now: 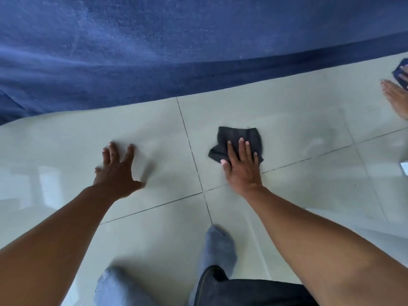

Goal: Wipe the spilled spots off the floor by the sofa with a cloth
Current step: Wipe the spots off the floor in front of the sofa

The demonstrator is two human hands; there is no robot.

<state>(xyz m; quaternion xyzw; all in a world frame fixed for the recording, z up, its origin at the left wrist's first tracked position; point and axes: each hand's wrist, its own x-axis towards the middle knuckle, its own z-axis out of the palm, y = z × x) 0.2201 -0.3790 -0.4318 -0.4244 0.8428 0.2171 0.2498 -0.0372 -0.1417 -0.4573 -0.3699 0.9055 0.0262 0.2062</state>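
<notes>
Pressing flat on the dark cloth [237, 141], the right hand [241, 167] has its fingers straight and a little apart, laid on top of the cloth and not closed around it. The cloth is crumpled and lies on the pale tiled floor [298, 120], slightly to the right of the middle of the view, just right of a dark grout line [189, 149]. The left hand [117, 171] is at about 9 o'clock from the cloth, well apart from it, with the fingers spread wide and the palm down; it is a little blurred, and I cannot tell if it really touches the tile. At 12 o'clock the blue sofa [176, 40] fills the upper part of the view, and its lower edge meets the floor. At 6 o'clock two feet in grey socks [218, 246] stand on the tiles. At 3 o'clock from the cloth there is a faint wet mark [315, 143] on the floor. At the far right edge another person's bare foot [397, 100] is visible.
</notes>
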